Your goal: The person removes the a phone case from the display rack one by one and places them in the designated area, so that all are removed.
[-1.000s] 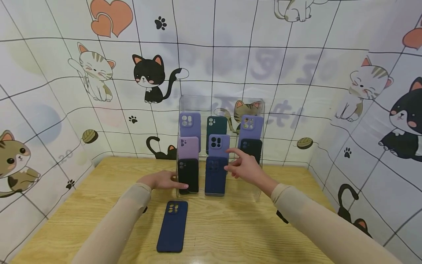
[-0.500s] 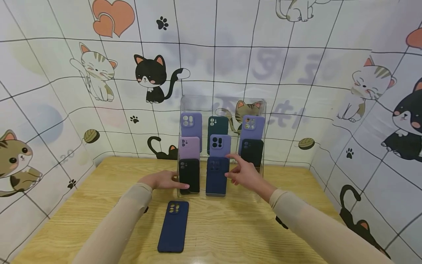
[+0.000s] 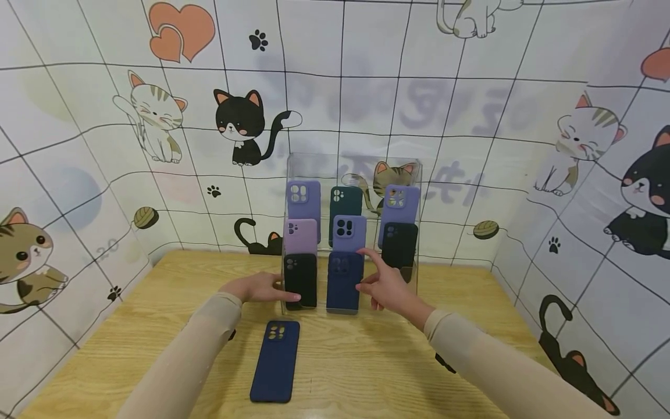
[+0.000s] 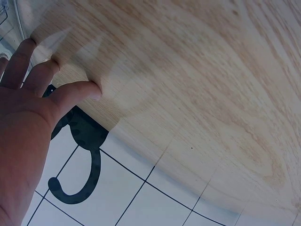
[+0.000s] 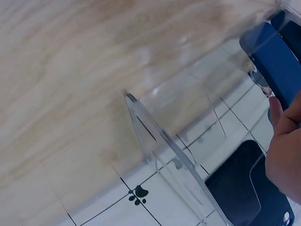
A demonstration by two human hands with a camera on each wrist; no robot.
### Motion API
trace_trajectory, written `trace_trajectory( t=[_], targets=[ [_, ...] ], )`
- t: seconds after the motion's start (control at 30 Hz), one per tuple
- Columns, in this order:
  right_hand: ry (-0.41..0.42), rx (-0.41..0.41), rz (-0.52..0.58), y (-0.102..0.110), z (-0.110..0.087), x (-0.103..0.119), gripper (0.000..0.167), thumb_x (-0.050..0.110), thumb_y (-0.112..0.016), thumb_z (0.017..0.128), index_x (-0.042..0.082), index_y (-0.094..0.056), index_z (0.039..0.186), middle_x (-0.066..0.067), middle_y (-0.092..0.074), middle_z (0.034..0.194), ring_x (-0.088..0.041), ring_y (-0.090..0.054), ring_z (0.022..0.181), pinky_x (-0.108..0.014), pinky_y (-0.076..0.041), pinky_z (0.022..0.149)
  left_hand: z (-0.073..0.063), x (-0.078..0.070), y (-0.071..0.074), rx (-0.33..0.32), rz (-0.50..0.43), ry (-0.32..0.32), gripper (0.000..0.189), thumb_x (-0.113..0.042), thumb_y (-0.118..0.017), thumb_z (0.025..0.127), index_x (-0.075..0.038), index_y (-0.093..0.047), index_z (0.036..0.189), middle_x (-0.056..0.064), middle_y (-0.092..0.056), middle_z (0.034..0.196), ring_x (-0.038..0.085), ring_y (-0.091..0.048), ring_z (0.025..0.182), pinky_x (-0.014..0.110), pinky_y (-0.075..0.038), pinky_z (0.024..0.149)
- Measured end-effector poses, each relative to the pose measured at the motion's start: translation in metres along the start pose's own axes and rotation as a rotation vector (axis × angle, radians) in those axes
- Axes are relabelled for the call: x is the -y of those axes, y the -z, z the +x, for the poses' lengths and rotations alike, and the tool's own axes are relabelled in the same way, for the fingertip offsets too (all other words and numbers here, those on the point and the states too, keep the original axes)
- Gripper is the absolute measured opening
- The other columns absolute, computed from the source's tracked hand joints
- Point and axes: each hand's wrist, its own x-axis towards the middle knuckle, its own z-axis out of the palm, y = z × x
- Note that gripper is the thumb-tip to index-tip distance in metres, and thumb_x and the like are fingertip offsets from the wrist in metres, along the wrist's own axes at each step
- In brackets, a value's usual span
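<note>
A clear acrylic display stand (image 3: 353, 163) holds several phone cases in tiers. My left hand (image 3: 256, 287) grips its lower left edge, the thumb across a black case (image 3: 300, 279). In the left wrist view the left hand (image 4: 28, 108) lies against the stand's side. My right hand (image 3: 392, 288) touches the right edge of a dark blue case (image 3: 342, 285) in the bottom tier's middle, with index finger and thumb apart. The right wrist view shows the right hand (image 5: 284, 146) beside this blue case (image 5: 275, 63). Another dark blue case (image 3: 274, 362) lies flat on the table.
Above are a lilac case (image 3: 300, 234), purple cases (image 3: 349, 233), a dark green case (image 3: 345, 203) and a black case (image 3: 400, 240). The wooden table (image 3: 173, 302) meets a white wall covering (image 3: 335, 105) printed with cats and grid lines.
My right hand has slid down the right edge of the dark blue case in the stand, from the purple case above. My left hand has stayed at the stand's left edge.
</note>
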Motion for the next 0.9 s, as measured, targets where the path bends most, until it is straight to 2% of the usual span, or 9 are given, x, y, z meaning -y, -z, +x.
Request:
trace_trajectory(
  t=[0.13, 0.27, 0.33, 0.43, 0.5, 0.63, 0.9],
  targets=[
    [-0.005, -0.027, -0.009, -0.008, -0.001, -0.005, 0.087, 0.010, -0.081, 0.095, 0.050, -0.035, 0.157, -0.017, -0.079, 0.119, -0.032, -0.059, 0.042, -0.030, -0.044, 0.039, 0.000, 0.000, 0.000, -0.004, 0.006, -0.004, 0.122, -0.092, -0.063, 0.079, -0.014, -0.034, 0.168, 0.018, -0.041, 0.170, 0.044, -0.039, 0.157, 0.066, -0.036, 0.124],
    [0.010, -0.062, 0.009, -0.014, -0.003, -0.010, 0.088, 0.008, -0.079, 0.096, 0.052, -0.034, 0.157, -0.017, -0.079, 0.118, -0.021, -0.051, 0.038, -0.029, -0.042, 0.039, 0.000, 0.000, -0.001, -0.009, 0.009, -0.004, 0.122, -0.092, -0.063, 0.079, -0.013, -0.035, 0.168, 0.018, -0.042, 0.169, 0.043, -0.040, 0.157, 0.065, -0.036, 0.124],
    [0.023, -0.086, 0.009, -0.017, -0.004, -0.013, 0.088, 0.006, -0.078, 0.097, 0.051, -0.034, 0.157, -0.017, -0.078, 0.118, -0.020, -0.052, 0.038, -0.030, -0.044, 0.039, 0.000, -0.001, -0.001, -0.009, 0.006, -0.006, 0.122, -0.092, -0.063, 0.079, -0.013, -0.035, 0.168, 0.018, -0.043, 0.169, 0.043, -0.040, 0.157, 0.065, -0.036, 0.124],
    [0.039, -0.113, 0.014, -0.019, -0.005, -0.015, 0.087, 0.005, -0.077, 0.097, 0.052, -0.035, 0.157, -0.017, -0.077, 0.119, -0.027, -0.056, 0.040, -0.032, -0.047, 0.041, 0.001, 0.000, -0.002, -0.007, 0.002, -0.003, 0.121, -0.091, -0.063, 0.080, -0.014, -0.034, 0.168, 0.017, -0.042, 0.170, 0.043, -0.039, 0.158, 0.065, -0.036, 0.124],
    [0.050, -0.125, 0.021, -0.020, -0.006, -0.016, 0.086, 0.005, -0.076, 0.098, 0.051, -0.036, 0.157, -0.018, -0.077, 0.118, -0.036, -0.060, 0.044, -0.033, -0.049, 0.041, 0.000, 0.000, -0.002, -0.006, 0.001, -0.004, 0.121, -0.091, -0.063, 0.080, -0.015, -0.034, 0.168, 0.017, -0.042, 0.170, 0.043, -0.039, 0.158, 0.065, -0.036, 0.124],
    [0.082, -0.134, 0.044, -0.019, -0.007, -0.015, 0.084, 0.002, -0.076, 0.097, 0.046, -0.038, 0.158, -0.019, -0.076, 0.114, -0.048, -0.063, 0.051, -0.035, -0.052, 0.043, 0.001, 0.000, -0.002, -0.008, 0.005, -0.006, 0.121, -0.092, -0.063, 0.080, -0.015, -0.035, 0.168, 0.017, -0.042, 0.169, 0.043, -0.039, 0.157, 0.065, -0.036, 0.124],
    [0.134, -0.145, 0.017, -0.011, -0.001, -0.008, 0.084, 0.002, -0.076, 0.097, 0.042, -0.036, 0.160, -0.018, -0.078, 0.109, -0.025, -0.059, 0.041, -0.038, -0.054, 0.047, 0.000, -0.001, -0.002, -0.007, 0.016, -0.008, 0.120, -0.091, -0.063, 0.080, -0.014, -0.034, 0.168, 0.018, -0.043, 0.169, 0.044, -0.040, 0.157, 0.065, -0.037, 0.124]
  ],
)
